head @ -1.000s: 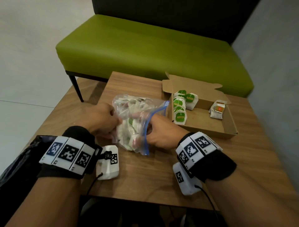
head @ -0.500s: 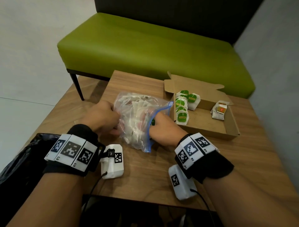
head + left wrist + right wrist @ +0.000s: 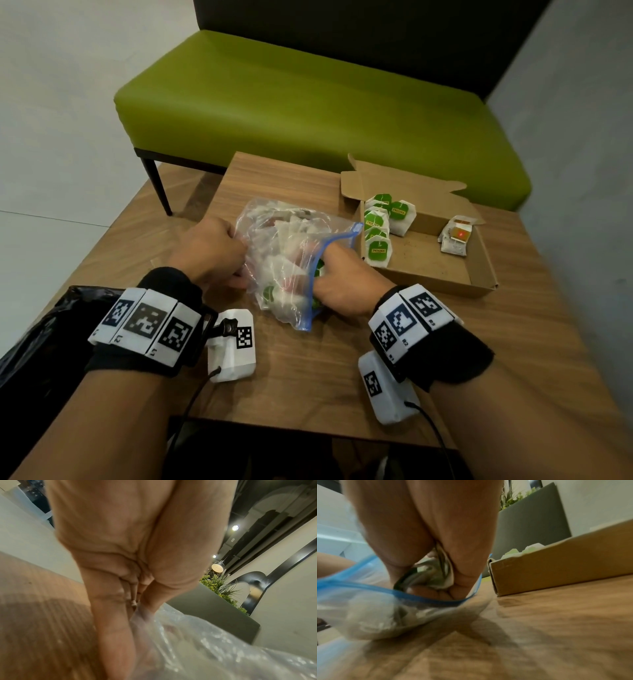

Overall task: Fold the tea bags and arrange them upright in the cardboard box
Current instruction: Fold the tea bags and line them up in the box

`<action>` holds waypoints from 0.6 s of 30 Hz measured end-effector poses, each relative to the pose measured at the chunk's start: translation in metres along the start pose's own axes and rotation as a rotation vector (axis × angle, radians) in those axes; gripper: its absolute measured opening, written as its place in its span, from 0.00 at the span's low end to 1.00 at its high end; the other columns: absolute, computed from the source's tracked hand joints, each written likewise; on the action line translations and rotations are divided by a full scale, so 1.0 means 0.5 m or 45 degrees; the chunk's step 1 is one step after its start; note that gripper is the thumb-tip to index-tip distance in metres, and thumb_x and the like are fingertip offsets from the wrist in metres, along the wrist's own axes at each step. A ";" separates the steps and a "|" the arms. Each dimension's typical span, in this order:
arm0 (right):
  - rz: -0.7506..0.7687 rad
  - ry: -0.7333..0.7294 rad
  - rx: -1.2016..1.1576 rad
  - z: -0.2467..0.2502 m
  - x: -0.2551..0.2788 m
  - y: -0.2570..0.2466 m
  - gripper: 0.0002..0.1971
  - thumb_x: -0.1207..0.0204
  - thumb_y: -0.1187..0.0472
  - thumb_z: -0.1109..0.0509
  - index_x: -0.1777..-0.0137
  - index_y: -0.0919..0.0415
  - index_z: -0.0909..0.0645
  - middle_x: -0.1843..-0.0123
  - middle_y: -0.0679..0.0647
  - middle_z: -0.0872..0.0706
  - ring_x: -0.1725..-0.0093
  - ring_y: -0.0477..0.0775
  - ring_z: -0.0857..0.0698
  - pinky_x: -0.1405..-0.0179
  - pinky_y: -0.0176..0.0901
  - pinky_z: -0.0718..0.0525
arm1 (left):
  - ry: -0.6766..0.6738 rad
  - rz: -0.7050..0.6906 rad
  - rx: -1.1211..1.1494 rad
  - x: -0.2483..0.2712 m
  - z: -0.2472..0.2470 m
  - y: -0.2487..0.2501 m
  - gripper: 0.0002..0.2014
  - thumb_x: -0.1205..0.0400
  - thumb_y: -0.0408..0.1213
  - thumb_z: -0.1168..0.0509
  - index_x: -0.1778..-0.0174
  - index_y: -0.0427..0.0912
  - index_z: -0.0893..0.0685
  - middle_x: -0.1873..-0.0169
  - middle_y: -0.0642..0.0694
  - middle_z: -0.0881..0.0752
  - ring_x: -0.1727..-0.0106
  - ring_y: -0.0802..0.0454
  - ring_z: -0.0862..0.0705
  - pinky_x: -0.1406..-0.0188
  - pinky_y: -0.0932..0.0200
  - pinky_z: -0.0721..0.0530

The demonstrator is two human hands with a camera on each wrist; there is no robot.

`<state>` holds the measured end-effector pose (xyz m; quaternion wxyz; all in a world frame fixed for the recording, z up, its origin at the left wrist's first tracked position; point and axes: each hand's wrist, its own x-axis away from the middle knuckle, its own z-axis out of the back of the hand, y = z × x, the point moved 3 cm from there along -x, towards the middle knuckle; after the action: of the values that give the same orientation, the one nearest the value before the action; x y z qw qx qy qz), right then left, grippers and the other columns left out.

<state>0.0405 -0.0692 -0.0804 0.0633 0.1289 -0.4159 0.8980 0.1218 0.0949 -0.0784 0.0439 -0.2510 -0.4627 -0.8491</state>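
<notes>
A clear zip bag (image 3: 284, 253) with a blue seal lies on the wooden table (image 3: 308, 370), filled with loose tea bags. My left hand (image 3: 219, 253) grips the bag's left side (image 3: 171, 628). My right hand (image 3: 337, 277) is pushed into the bag's mouth, and in the right wrist view its fingers curl round a green-tagged tea bag (image 3: 435, 574). To the right sits the open cardboard box (image 3: 479, 270), with several green-tagged tea bags (image 3: 378, 236) standing upright along its left wall and a few red-tagged ones (image 3: 457, 236) at its far right.
A green bench (image 3: 308, 102) stands behind the table. A grey wall runs along the right. A black plastic bag (image 3: 30, 339) hangs at the table's left front edge. Bare tabletop lies in front of the box and the zip bag.
My right hand has slid back a little toward the bag's mouth with its fingers closed. The left hand keeps holding the bag's side, and the bag has shifted slightly.
</notes>
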 end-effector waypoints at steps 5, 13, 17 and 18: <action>-0.048 0.232 -0.138 0.027 0.001 0.006 0.06 0.19 0.58 0.26 0.47 0.58 0.10 0.46 0.51 0.08 0.45 0.51 0.11 0.44 0.50 0.11 | 0.042 0.011 0.044 -0.006 -0.001 0.001 0.08 0.13 0.30 0.39 0.59 0.35 0.23 0.66 0.35 0.15 0.68 0.39 0.10 0.64 0.45 0.10; -0.237 0.566 -0.335 0.090 0.028 0.011 0.06 0.23 0.60 0.25 0.61 0.56 0.15 0.60 0.47 0.11 0.71 0.45 0.18 0.69 0.44 0.20 | 0.105 0.043 0.121 -0.015 0.002 0.001 0.05 0.13 0.29 0.41 0.55 0.35 0.22 0.62 0.30 0.13 0.66 0.36 0.09 0.60 0.42 0.09; -0.293 0.685 -0.475 0.132 0.049 0.015 0.06 0.22 0.62 0.25 0.62 0.54 0.14 0.62 0.51 0.11 0.71 0.47 0.18 0.73 0.42 0.21 | 0.131 0.047 0.176 -0.012 0.000 0.007 0.06 0.12 0.28 0.42 0.53 0.35 0.22 0.64 0.31 0.13 0.67 0.37 0.09 0.60 0.41 0.08; -0.293 0.716 -0.531 0.144 0.056 0.015 0.07 0.22 0.62 0.25 0.62 0.54 0.15 0.62 0.52 0.11 0.72 0.47 0.19 0.75 0.41 0.22 | 0.143 0.051 0.184 -0.008 -0.002 0.010 0.06 0.12 0.29 0.42 0.53 0.36 0.22 0.63 0.33 0.13 0.67 0.38 0.09 0.64 0.43 0.08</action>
<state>0.0251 -0.1290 -0.0331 0.3006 -0.0926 -0.5393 0.7812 0.1262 0.0905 -0.0768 0.1049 -0.2085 -0.5146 -0.8251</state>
